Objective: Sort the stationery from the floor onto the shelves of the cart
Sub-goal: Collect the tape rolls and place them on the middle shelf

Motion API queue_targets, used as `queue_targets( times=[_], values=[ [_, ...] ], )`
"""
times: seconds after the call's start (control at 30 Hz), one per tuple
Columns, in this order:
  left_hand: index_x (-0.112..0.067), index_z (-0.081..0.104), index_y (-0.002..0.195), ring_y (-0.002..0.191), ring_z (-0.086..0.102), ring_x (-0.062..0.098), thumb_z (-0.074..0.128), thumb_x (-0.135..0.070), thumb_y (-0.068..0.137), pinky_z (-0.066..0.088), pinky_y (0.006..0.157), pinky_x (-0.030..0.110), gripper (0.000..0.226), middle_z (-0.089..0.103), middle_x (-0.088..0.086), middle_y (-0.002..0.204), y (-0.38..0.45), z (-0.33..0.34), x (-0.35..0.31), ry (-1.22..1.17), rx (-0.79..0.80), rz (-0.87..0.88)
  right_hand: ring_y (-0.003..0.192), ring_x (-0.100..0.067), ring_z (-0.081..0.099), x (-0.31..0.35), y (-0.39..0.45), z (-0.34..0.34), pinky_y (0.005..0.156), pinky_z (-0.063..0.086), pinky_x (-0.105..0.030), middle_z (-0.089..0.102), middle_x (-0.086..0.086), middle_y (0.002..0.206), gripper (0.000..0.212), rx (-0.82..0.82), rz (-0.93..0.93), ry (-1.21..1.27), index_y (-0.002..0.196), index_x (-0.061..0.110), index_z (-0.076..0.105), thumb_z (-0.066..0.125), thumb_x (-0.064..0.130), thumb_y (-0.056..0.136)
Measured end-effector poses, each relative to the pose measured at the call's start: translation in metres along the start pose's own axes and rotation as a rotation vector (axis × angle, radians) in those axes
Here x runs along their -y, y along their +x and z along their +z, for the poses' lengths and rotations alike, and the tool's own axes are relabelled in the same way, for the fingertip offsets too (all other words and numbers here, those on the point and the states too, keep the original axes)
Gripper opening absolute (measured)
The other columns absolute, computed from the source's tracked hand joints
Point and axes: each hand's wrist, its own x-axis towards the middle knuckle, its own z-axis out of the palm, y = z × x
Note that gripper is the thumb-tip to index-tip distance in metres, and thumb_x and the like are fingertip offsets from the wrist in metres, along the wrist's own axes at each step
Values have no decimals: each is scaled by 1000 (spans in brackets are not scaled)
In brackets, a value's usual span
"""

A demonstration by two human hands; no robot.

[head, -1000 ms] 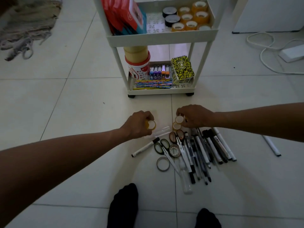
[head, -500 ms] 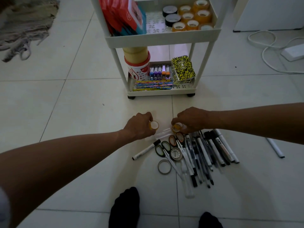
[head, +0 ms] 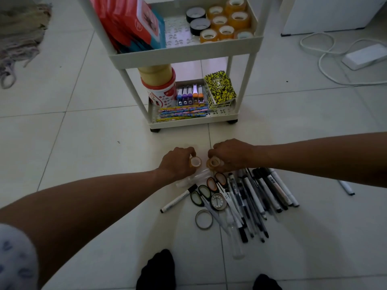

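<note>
Left hand point(head: 178, 163) gripping small tape roll point(head: 195, 162), fingers curled round it, just above floor point(head: 83, 132). Right hand point(head: 232, 154) pinching second small tape roll point(head: 213, 163) — two rolls nearly touching, near front of cart point(head: 184, 53). Pens and markers point(head: 259, 197), scissors point(head: 207, 191), flat tape ring point(head: 204, 219) lying on floor just below hands. Cart's upper shelf holding tape rolls point(head: 227, 19); bottom shelf — pencils point(head: 182, 113), notebooks point(head: 219, 87).
</note>
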Motion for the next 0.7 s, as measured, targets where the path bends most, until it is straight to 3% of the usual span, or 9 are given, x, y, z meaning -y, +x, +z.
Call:
queue_targets(
  times=[0.17,0.33,0.5,0.7],
  values=[
    [-19,55,124,94,66,30,76,-42,76,57,77,40,57,68,9,110,5,12,1,-15,33,-43,89,-26,64,2,6,2,68,42,-32,65,-7,101,48,9,32,22,113,17,58,62,56,86],
    [-18,55,124,98,65,31,76,-42,76,54,76,36,58,66,11,113,6,13,10,-7,51,-74,79,-23,60,-2,16,-14,64,44,-31,62,-2,92,44,-155,91,231,103,17,57,71,50,78],
    [-17,53,126,100,63,30,78,-46,76,52,77,36,63,65,11,113,1,12,15,-10,49,-79,83,-22,60,15,30,-14,70,47,-33,63,-6,98,49,-80,3,266,111,14,61,74,47,78],
    [-14,50,129,96,64,30,78,-47,77,53,79,38,69,68,10,108,-2,6,12,12,4,-18,97,-25,63,21,36,-13,82,51,-36,68,-7,110,61,-29,107,330,127,11,58,72,50,81]
  ],
)
